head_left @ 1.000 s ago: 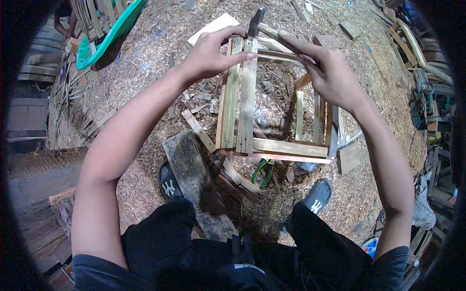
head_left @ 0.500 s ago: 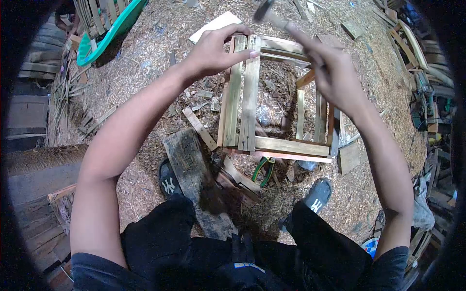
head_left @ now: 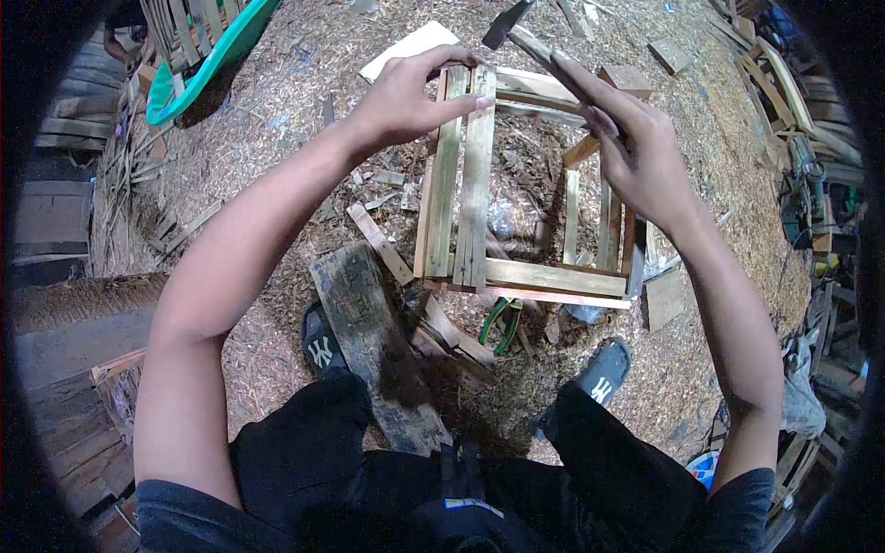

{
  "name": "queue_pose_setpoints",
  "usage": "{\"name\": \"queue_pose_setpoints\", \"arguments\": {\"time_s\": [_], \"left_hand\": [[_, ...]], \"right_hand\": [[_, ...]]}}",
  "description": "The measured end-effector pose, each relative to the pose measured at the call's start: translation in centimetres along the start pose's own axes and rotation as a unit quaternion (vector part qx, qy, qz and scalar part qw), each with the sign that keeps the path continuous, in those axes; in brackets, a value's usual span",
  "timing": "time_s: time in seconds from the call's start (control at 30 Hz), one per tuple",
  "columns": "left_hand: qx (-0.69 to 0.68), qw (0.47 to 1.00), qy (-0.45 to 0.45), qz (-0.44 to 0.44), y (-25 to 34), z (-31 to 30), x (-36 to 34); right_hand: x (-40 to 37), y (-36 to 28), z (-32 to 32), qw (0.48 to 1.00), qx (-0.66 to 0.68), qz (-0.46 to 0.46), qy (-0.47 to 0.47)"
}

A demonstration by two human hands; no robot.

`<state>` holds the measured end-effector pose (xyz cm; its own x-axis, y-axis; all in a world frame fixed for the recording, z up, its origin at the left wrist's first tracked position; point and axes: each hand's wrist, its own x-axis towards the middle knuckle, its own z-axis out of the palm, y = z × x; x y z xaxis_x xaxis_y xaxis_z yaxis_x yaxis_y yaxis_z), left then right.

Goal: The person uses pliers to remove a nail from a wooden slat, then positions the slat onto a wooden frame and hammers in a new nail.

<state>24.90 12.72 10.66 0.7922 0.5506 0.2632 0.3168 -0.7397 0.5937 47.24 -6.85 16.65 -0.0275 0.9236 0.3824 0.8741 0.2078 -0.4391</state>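
Note:
A wooden slatted frame (head_left: 477,184) stands on the littered ground in front of me. My left hand (head_left: 413,97) grips its far left corner, thumb over the top slat and fingers behind the far edge. In my right hand (head_left: 641,152) is a hammer (head_left: 544,48), held by its wooden handle; the dark head is raised above the frame's far side. Below the frame's near edge lie pliers with green and black handles (head_left: 499,325) among wood scraps.
A thick weathered plank (head_left: 369,323) lies between my feet, left of centre. A green curved object (head_left: 198,78) is at the upper left. Stacked boards (head_left: 78,369) line the left, and a wood block (head_left: 668,56) lies upper right. A person is partly visible at top left.
The hammer and my right hand have shifted slightly, and the hammer shows more sharply. My left hand keeps its grip on the frame's corner.

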Motion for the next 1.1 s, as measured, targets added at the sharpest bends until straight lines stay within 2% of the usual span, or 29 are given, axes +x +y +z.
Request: {"name": "queue_pose_setpoints", "arguments": {"time_s": [0.07,0.2,0.27,0.3,0.37,0.4,0.47,0.6,0.67,0.77,0.9,0.97,1.1], "left_hand": [[-0.041,0.998,0.022,0.042,-0.4,0.4,0.3],[-0.002,0.998,0.025,0.061,0.5,-0.9,0.7],[0.072,0.995,-0.035,0.054,1.4,-1.9,1.3],[0.072,0.995,-0.037,0.055,1.3,-1.8,1.5],[0.110,0.977,0.032,0.178,1.0,-1.6,2.2],[0.109,0.977,0.032,0.178,0.9,-1.5,2.5],[0.093,0.964,0.039,0.247,0.7,-1.4,2.8],[0.090,0.973,0.015,0.213,0.7,-1.2,3.2],[0.107,0.959,0.027,0.263,0.5,-1.3,3.6],[0.093,0.961,0.026,0.259,0.2,-1.2,3.8],[0.110,0.957,0.035,0.267,0.3,-1.0,3.8],[0.123,0.957,0.051,0.258,0.4,-0.7,3.7],[0.120,0.959,0.065,0.247,0.3,-0.2,3.7]], "right_hand": [[0.1,-0.3,-0.2,1.000,0.013,-0.009,0.010],[-0.3,0.4,-0.1,1.000,-0.001,0.002,0.000],[-0.5,1.0,0.3,1.000,0.010,0.017,0.012],[-0.6,1.2,0.5,1.000,0.011,0.018,0.013],[-0.6,1.6,0.7,0.998,0.035,0.049,0.015],[-0.7,1.8,0.8,0.998,0.035,0.050,0.015],[-0.7,1.9,1.0,0.996,0.038,0.077,0.003],[-0.4,2.0,1.1,0.996,0.044,0.082,-0.017],[-0.2,1.7,1.0,0.995,0.035,0.092,-0.034],[-0.4,2.6,1.6,0.998,0.033,0.054,-0.006],[-0.3,2.9,1.6,0.998,0.028,0.051,-0.008],[-0.2,2.6,1.3,0.995,0.036,0.091,-0.037],[-0.3,2.8,1.4,0.994,0.052,0.087,-0.028]]}}
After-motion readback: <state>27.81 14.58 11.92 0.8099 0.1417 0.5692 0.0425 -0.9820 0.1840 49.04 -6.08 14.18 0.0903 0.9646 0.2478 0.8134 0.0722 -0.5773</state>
